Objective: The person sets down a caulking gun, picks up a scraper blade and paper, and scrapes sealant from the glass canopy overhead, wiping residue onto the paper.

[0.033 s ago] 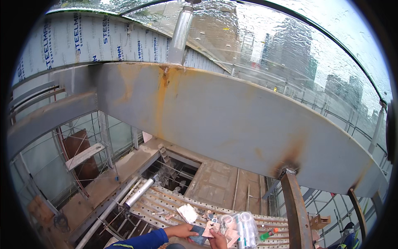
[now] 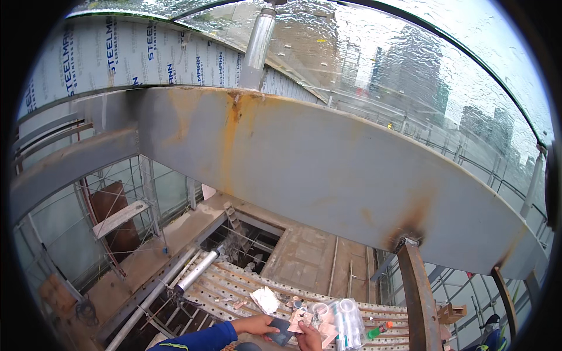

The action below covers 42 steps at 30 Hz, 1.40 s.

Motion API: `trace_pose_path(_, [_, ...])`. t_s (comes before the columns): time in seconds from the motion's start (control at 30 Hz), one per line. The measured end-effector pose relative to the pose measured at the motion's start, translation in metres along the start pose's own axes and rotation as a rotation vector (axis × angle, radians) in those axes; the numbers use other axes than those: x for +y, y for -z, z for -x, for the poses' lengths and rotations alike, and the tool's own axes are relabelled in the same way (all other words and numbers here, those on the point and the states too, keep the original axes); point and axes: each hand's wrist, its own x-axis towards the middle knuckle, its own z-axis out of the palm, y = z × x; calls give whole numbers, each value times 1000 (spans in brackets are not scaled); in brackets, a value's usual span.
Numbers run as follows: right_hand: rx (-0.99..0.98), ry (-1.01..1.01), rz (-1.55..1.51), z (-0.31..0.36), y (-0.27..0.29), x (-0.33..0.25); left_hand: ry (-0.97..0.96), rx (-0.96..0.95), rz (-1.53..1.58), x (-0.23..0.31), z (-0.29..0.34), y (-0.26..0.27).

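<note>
Low in the head view, my left hand (image 2: 257,326) comes in from the left in a blue sleeve (image 2: 202,337). Its fingers are closed on a dark grey flat piece (image 2: 280,331), whose material I cannot make out. Beside it, my right hand (image 2: 308,338) has its thumb and fingers closed at the edge of a pinkish flat sheet (image 2: 300,319). Both hands are above a perforated metal walkway (image 2: 228,289). Just beyond them lie a crumpled white bag or cloth (image 2: 266,299), a roll of tape (image 2: 321,309) and clear plastic packaging with tubes (image 2: 346,322).
A green bottle with an orange cap (image 2: 377,331) lies right of the packaging. A large grey steel beam (image 2: 328,158) with rust and scorch marks spans ahead. At right stands a brown steel post (image 2: 418,298). A floor opening (image 2: 249,243) and a metal tube (image 2: 199,272) are left.
</note>
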Motion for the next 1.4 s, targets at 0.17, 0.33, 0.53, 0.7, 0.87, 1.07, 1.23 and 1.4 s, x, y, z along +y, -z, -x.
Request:
trace_pose_path(0.17, [199, 324, 87, 3, 9, -79, 95, 203, -342, -6, 39, 24])
trace_pose_path(0.33, [289, 350, 566, 28, 23, -128, 57, 877, -559, 27, 97, 56])
trace_pose_path(0.53, [228, 140, 678, 39, 27, -106, -226, 971, -661, 74, 126, 72])
trace_pose_path(0.7, [82, -1, 680, 41, 2, -85, -456, 872, -1035, 111, 136, 74])
trace_pose_path(0.87, [3, 62, 679, 54, -48, -76, -639, 790, -1198, 145, 140, 56])
trace_pose_path(1.07, [-193, 224, 464, 68, -110, -78, -703, 744, -1140, 151, 134, 37])
trace_pose_path(1.23, [-279, 348, 645, 63, -109, -80, -676, 605, -927, 146, 123, 26])
trace_pose_path(1.4, [-263, 287, 439, 69, -113, -77, -303, 451, -124, 135, 114, 9])
